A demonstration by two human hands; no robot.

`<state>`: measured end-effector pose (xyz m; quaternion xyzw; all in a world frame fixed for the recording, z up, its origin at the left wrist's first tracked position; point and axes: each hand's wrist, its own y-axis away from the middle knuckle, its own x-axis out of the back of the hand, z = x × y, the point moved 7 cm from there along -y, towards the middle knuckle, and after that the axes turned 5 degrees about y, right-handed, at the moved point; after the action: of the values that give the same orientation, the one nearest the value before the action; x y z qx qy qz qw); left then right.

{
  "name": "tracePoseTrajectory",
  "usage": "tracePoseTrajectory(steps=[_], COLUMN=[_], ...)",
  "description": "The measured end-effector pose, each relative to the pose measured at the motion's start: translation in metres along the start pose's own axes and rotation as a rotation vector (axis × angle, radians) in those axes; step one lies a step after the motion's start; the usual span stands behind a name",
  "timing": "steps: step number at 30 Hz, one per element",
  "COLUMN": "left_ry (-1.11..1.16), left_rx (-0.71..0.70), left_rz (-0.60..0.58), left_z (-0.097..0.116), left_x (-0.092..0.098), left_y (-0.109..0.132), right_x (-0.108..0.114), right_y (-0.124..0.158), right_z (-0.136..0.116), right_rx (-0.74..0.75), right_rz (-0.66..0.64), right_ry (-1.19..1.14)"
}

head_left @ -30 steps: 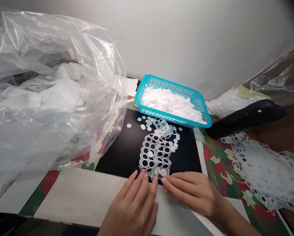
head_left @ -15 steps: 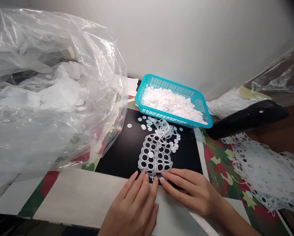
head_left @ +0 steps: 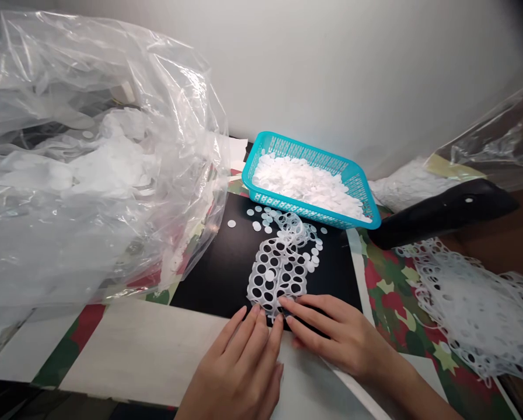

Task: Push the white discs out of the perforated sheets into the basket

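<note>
A white strip punched full of round holes [head_left: 278, 271] lies on a black mat [head_left: 226, 268]. My left hand [head_left: 239, 367] rests flat, fingers stretched out and together, their tips pressing the strip's near end. My right hand [head_left: 335, 335] lies beside it, fingers extended, fingertips on the same near edge of the strip. Small white discs [head_left: 261, 221] are scattered on the mat at the strip's far end. Behind them stands a turquoise basket [head_left: 360, 186] heaped with white discs.
A big clear plastic bag [head_left: 90, 157] with white material fills the left. A pile of punched white strips [head_left: 471, 303] lies at right, behind it a black object [head_left: 445, 213] and another clear bag [head_left: 498, 140]. A pale board [head_left: 143, 350] lies at the near edge.
My right hand has slid a little left and forward along the strip's near end. The strip has shifted slightly. My left hand has stayed in place.
</note>
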<state>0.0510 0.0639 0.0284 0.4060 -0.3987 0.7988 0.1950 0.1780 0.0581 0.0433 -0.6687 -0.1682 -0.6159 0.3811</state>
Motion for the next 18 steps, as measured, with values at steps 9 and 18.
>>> tracePoseTrajectory(steps=[9,18], left_ry=[-0.009,-0.021], left_rx=[-0.008,-0.009], left_rz=[-0.009,-0.025], left_z=[0.000,0.000], left_x=[0.002,0.002], left_y=[0.001,-0.002], right_x=[0.007,0.000], right_y=[0.007,0.010], right_z=[0.019,0.031], right_rx=[-0.094,-0.348], right_rz=[0.110,0.032], right_ry=[-0.308,-0.750])
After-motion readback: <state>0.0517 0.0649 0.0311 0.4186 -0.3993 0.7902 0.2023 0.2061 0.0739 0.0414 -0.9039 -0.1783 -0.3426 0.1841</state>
